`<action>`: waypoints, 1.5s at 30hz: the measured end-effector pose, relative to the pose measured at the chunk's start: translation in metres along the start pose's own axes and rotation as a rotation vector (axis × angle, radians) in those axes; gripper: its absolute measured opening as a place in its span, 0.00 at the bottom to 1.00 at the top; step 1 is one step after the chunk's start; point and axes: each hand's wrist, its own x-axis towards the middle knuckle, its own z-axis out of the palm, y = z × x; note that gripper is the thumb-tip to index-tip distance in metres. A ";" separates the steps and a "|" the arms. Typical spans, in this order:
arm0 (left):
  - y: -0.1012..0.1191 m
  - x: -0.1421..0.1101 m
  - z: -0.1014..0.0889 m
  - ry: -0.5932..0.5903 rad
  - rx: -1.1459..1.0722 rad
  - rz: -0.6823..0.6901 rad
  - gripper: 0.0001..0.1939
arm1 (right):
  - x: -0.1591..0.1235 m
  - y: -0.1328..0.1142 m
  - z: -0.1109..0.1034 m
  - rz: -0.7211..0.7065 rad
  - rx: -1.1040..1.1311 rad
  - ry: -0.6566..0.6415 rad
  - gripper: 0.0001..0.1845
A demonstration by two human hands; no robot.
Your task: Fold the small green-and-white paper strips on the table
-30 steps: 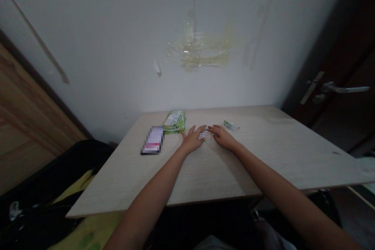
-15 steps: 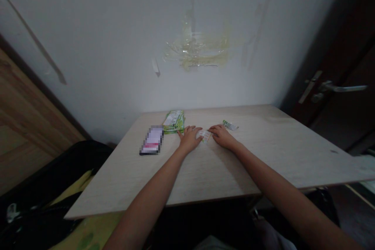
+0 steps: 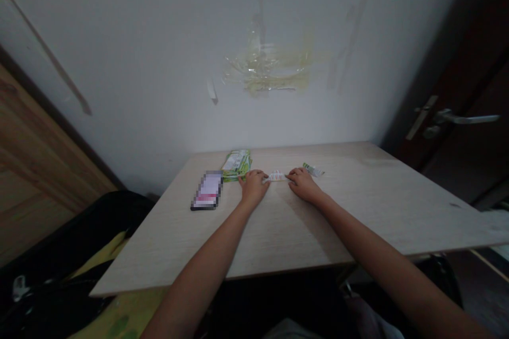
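A small piece of white printed paper or wrapper (image 3: 277, 176) lies flat between my hands on the pale table (image 3: 274, 228). My left hand (image 3: 253, 186) pinches its left end, fingers curled. Its right end is held by my right hand (image 3: 303, 184), the thumb and fingertips closed on it. Beyond my left hand rests a stack of green-and-white packets (image 3: 236, 163), close to its fingers. Just past my right hand lies a folded green-and-white packet (image 3: 313, 170).
A phone (image 3: 207, 190) with a blurred screen lies left of my left hand. Behind the table rises a white wall (image 3: 159, 90) with old tape on it. A dark door with a metal handle (image 3: 469, 118) stands at the right, and a black bag (image 3: 115, 212) at the left.
The paper piece has turned and now stretches sideways between both hands. My left hand's fingers have drawn in and closed on its left end.
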 end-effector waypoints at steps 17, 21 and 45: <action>-0.001 0.000 -0.009 -0.047 0.066 0.115 0.11 | 0.000 0.000 -0.001 -0.043 -0.009 0.005 0.17; -0.004 0.001 -0.009 -0.048 0.080 0.150 0.11 | 0.000 0.000 -0.001 -0.073 0.025 0.030 0.15; -0.012 0.007 -0.005 -0.106 -0.001 0.169 0.09 | 0.005 0.006 0.000 -0.040 0.136 0.079 0.13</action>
